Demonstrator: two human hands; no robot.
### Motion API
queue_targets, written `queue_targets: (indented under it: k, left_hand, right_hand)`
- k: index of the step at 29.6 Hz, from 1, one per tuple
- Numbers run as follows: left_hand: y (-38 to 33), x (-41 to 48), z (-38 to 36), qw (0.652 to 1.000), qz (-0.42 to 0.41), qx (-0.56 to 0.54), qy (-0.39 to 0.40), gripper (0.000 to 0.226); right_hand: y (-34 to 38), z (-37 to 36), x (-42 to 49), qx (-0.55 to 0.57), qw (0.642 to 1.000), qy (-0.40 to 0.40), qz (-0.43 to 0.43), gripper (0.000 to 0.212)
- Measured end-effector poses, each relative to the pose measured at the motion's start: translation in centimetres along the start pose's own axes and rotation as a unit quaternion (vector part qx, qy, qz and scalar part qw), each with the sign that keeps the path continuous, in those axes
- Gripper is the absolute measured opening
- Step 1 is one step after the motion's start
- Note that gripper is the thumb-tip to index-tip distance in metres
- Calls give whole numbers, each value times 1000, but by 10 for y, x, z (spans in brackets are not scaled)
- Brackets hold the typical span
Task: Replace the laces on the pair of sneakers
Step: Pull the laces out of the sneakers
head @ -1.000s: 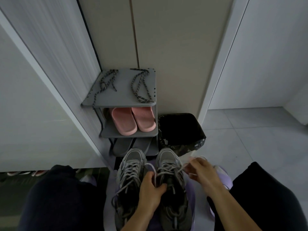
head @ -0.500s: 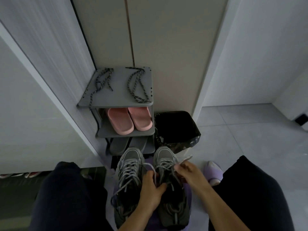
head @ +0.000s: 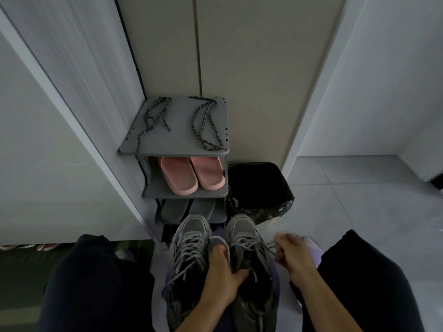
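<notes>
Left grip: the left grip (head: 223, 281) is wrapping round the inner side of the right sneaker (head: 244, 233). The fingers are going down between the two shoes and the thumb is hooking over the collar into the opening.
Right grip: the right grip (head: 292, 255) is pinching a grey lace (head: 270, 248) just off the outer side of that same shoe, with the fingers bunching together. Blur is softening the tips, so which fingers are doing the pinching I cannot tell.
Right sneaker: it is sitting between the knees (head: 96, 283) with its toe pointing at the shoe rack (head: 177, 146). Its lacing is lying slack over the tongue and running out to the right grip.
Left sneaker: the left sneaker (head: 189, 250) is sitting just beside its partner, fully laced, with loose ends trailing down its outer side.
Spare laces: two dark speckled spare laces (head: 206, 125) are lying on the rack's top shelf, well apart from both hands. The left one is dangling an end over the front edge.
Pink slippers: the pink slippers (head: 191, 174) are resting side by side on the middle shelf.
Grey slippers: the grey slippers (head: 189, 208) are lying on the shelf below, partly hiding behind the sneaker toes.
Bin: a black-lined bin (head: 259, 188) is standing just beside the rack, on its right.
Purple slipper: a pale purple slipper (head: 314, 248) is peeking out beyond the right grip.
Floor: a pale tiled floor (head: 359, 200) is stretching off to the right.
</notes>
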State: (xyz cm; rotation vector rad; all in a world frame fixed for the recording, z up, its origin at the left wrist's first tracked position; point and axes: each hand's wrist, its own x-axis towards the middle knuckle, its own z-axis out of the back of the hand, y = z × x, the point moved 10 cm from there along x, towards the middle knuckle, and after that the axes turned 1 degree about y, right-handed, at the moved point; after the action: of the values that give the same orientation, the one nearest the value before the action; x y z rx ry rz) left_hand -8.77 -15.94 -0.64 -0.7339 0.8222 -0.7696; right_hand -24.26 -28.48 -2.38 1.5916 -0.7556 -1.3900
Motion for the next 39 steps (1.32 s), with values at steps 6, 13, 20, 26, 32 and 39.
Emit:
queue_targets:
  k: [6,13,20,26,32,39]
  left_hand:
    - [-48,15,15,968,-133,210,-45,44]
    - [-35,27,3,959,-102,258,64,24]
    - [-13,32,4,996,-21,73,41,7]
    - [-8,43,-9,999,17,-5,38,24]
    - [-11,46,-9,999,23,5,31,29]
    - [-50,41,7,957,-131,256,26,14]
  right_hand:
    - [2,-25,3,-302,941,40,145,36]
    - [-3,-33,-5,-351,927,92,93,36]
    - [1,-29,0,-330,936,97,76,16]
    - [-4,-36,2,-314,941,121,46,13]
    - [-4,-33,6,-307,946,88,53,21]
    - [17,-40,0,-417,893,120,118,26]
